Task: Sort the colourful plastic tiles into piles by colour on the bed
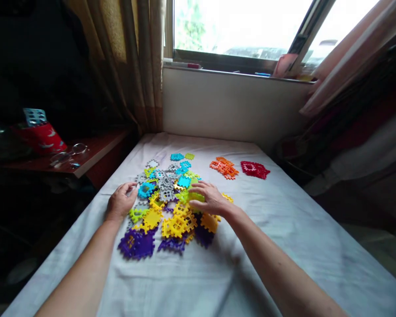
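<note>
Many toothed plastic tiles lie heaped on a white cloth, with yellow tiles (179, 223) in the middle, purple tiles (137, 244) at the near side and grey tiles (166, 182) towards the back. My left hand (121, 201) rests at the heap's left edge, beside a blue tile (146, 189); its fingers are bent, and whether they hold anything is unclear. Over the right side of the heap is my right hand (208, 198), fingers apart, at a lime green tile (194, 196). Orange tiles (224, 167) and red tiles (254, 169) form two separate piles at the back right.
The white cloth (270, 237) covers the surface up to the wall under the window. On the left, a brown desk (95, 152) bears glasses (79, 149) and a red container (41, 137). A curtain (145, 66) hangs at the back left; clothes hang at the right.
</note>
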`<state>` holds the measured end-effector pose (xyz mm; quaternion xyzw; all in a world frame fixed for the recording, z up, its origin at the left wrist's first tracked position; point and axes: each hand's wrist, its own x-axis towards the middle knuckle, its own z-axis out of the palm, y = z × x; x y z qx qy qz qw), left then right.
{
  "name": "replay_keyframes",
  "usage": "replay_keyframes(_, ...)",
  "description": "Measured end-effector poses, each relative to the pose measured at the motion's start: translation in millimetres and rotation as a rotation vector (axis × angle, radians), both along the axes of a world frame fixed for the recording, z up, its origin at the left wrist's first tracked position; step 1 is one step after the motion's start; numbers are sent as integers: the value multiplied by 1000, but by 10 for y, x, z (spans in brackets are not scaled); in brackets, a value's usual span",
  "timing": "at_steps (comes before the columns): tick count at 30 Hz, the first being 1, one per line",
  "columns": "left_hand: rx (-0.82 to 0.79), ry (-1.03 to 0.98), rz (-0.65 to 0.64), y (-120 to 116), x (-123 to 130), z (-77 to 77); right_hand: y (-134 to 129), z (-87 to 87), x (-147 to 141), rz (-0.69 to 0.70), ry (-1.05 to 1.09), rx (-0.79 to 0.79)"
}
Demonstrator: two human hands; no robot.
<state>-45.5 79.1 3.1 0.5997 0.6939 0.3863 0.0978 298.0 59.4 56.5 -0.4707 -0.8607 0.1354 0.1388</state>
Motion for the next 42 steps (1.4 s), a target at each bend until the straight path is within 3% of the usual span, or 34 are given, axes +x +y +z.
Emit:
replay_keyframes(3,-82,31,-107,-54,-22,66,-375,-194,187,-137,111,84)
replay_keyframes(6,-158,182,-278,-349,43,118,-742,-326,248,-186,97,82)
replay_keyframes(10,-238,464,-414,-994,423,97,-1065,-447,144,-235,68,76)
replay_keyframes(13,-184,565,-446,-1260,777,92,-1118,-537,43,-256,158,146)
replay_keyframes(17,-52,571,-287,-1146,980,135,-1060,-636,52,-244,323,240)
replay_keyframes(21,149,518,-210,-1023,887,101,-1047,-652,178,-317,409,269)
replay_keyframes(26,364,431,-175,-1134,709,19,-1114,-588,195,-440,280,274)
replay_keyframes(33,351,339,-48,-1076,396,-73,-1075,-588,252,-476,270,318)
replay_keyframes(42,330,195,-26,-1006,149,-110,-1091,-766,1075,-619,399,310)
